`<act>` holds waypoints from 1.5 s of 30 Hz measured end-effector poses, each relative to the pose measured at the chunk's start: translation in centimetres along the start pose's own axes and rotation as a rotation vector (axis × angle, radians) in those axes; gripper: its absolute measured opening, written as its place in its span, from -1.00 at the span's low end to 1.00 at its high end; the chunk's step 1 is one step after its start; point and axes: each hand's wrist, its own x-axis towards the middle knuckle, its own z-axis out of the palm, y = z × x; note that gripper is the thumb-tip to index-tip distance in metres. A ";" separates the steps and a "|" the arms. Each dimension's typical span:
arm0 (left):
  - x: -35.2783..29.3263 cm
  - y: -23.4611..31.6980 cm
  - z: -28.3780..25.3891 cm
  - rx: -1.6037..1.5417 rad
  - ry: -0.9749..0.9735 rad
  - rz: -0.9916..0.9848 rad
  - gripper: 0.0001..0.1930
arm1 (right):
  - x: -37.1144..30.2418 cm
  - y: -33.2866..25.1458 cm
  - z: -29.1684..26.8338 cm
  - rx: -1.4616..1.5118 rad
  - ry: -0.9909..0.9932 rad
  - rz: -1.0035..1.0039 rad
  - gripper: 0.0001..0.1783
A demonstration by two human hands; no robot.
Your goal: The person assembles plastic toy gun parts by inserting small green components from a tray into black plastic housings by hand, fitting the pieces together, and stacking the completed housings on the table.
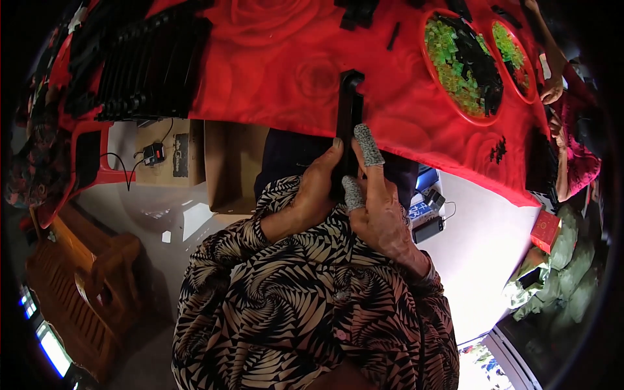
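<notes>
A long, narrow black plastic strip [349, 107] with a hooked far end stands between my two hands at the near edge of the red table. My left hand [315, 188] is closed along its left side, thumb pointing up the strip. On the other side my right hand [379, 201] has grey knitted covers on two fingertips and presses against the strip. Its lower end is hidden between my hands and the patterned sleeves. On the cloth beyond lie a small thin black piece [394, 36] and a cluster of black parts [357, 12].
Rows of long black parts [153, 65] lie at the table's left. Two red bowls, the larger one [428, 62] holding green translucent and black pieces, sit at the right. Another person's hand [552, 90] is beyond them. Below are a cardboard box [237, 166] and a wooden chair [84, 286].
</notes>
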 end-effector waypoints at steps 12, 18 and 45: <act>0.0 0.1 -0.1 0.359 -0.015 0.093 -0.40 | 0.5 -0.1 -0.7 0.630 -0.082 0.320 -0.11; -0.1 0.4 0.5 0.311 0.015 0.083 -0.37 | 0.8 0.1 -0.6 0.740 -0.069 0.311 -0.12; 2.3 0.6 -1.6 -0.136 -0.289 -0.038 -0.44 | 2.4 4.5 -10.4 0.040 0.848 0.123 -0.77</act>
